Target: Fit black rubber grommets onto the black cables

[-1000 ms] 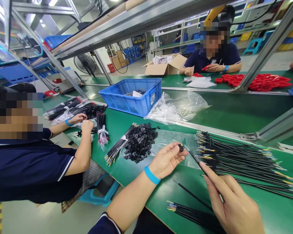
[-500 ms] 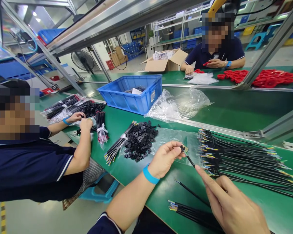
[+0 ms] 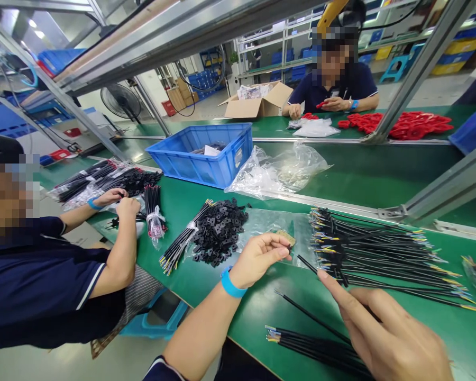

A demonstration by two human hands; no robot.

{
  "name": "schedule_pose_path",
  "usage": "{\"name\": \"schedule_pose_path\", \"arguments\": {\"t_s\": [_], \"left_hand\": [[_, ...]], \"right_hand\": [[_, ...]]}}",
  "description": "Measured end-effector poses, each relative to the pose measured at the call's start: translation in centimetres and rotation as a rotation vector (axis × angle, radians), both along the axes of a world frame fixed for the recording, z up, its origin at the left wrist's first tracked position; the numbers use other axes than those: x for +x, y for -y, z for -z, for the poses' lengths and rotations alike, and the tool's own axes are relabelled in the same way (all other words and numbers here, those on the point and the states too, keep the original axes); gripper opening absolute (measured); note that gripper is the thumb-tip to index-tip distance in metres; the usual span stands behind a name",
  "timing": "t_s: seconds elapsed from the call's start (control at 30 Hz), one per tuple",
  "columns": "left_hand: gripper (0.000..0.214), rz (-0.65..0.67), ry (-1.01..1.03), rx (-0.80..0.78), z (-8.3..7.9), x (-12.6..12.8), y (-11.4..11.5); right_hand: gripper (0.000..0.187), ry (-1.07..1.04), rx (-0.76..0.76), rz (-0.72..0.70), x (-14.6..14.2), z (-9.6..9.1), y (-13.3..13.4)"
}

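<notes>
My left hand (image 3: 259, 262), a blue band on its wrist, pinches a small black plastic part that its fingers mostly hide. Just behind those fingertips is a brownish-gold piece (image 3: 286, 237); whether it is held or lies on the bag I cannot tell. My right hand (image 3: 392, 328) grips a black cable (image 3: 306, 263), index finger stretched along it. The cable's tip points at my left hand, with a small gap between. Below lie a loose black cable (image 3: 309, 313) and a bundle of cables (image 3: 301, 338) with coloured wire ends, partly under my right hand.
A heap of black plastic parts (image 3: 218, 233) lies beside a tied cable bundle (image 3: 186, 235). Cables with black parts on them (image 3: 381, 259) lie at right. Behind stand a blue bin (image 3: 206, 159) and clear bags (image 3: 277, 169). Co-workers sit at left and across the bench.
The cable tip in my right hand has come away from the black part at my left fingertips. The whole view has shifted slightly, so the bench things appear further left.
</notes>
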State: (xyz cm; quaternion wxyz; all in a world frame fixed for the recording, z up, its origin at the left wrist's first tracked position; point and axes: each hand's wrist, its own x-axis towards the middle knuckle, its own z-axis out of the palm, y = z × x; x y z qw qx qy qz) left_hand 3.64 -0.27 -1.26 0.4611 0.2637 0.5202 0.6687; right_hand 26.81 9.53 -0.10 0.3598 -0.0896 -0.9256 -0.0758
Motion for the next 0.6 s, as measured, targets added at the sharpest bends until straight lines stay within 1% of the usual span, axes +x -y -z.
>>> {"name": "schedule_pose_path", "arguments": {"t_s": [0.1, 0.2, 0.27, 0.37, 0.4, 0.5, 0.53, 0.57, 0.6], "left_hand": [[0.063, 0.045, 0.077, -0.048, -0.1, 0.3, 0.0], [0.060, 0.098, 0.097, -0.091, -0.1, 0.9, 0.0], [0.051, 0.120, 0.030, -0.104, -0.1, 1.3, 0.1], [0.032, 0.125, -0.222, -0.090, 0.2, 1.6, 0.5], [0.028, 0.107, -0.332, -0.084, 0.4, 1.5, 0.7], [0.026, 0.031, -0.684, -0.051, 1.5, 0.4, 1.2], [0.023, 0.041, -0.818, -0.023, 2.0, -0.2, 1.2], [0.020, -0.019, -0.926, 0.039, 2.5, -0.8, 1.1], [0.017, -0.014, -0.947, 0.087, 3.0, -1.3, 1.0]], "right_hand": [[0.069, -0.025, -0.016, -0.069, -0.2, -0.5, -0.2], [0.052, -0.065, -0.097, -0.132, -0.8, -0.5, -0.3], [0.041, -0.123, -0.143, -0.134, -1.2, -0.4, -0.1], [0.029, -0.172, -0.156, -0.084, -1.7, 0.0, 0.4], [0.028, -0.175, -0.160, -0.071, -1.9, 0.1, 0.6], [0.031, -0.160, -0.156, -0.025, -2.6, 0.9, 1.2], [0.029, -0.143, -0.155, 0.002, -2.9, 1.3, 1.2], [0.025, -0.134, -0.141, 0.021, -3.2, 1.7, 1.0], [0.023, -0.116, -0.133, 0.049, -3.5, 2.1, 0.9]]}}
